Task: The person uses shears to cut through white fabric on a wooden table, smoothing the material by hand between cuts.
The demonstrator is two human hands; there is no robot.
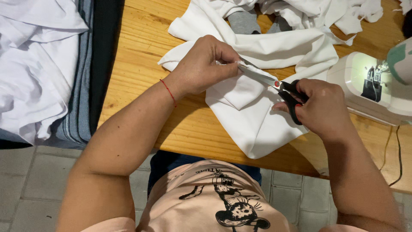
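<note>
White fabric (257, 116) lies folded across the wooden table (141, 56), its near corner hanging just past the table's front edge toward the person's lap. Its long axis runs from the far left of the table down toward the near right, and the folded point at its near end aims at the person. More white cloth is heaped at the far edge of the table (300, 13), with a grey piece (242, 21) showing through it, and another white heap (34, 64) rests on a striped surface to the left, well apart from the table. A white sewing machine (369, 86) stands at the right, its lamp lit over the needle, near the fabric but not on it.

The left hand (204, 66) is closed, pinching a small edge of the fabric between thumb and fingers and lifting it clear of the rest, seemingly to keep it taut for the blades. The right hand (322, 109) is clamped through the black handles of the scissors (274, 83), whose blades point up and left, their tips meeting the pinched edge. A thin red thread (168, 91) circles the left wrist.
</note>
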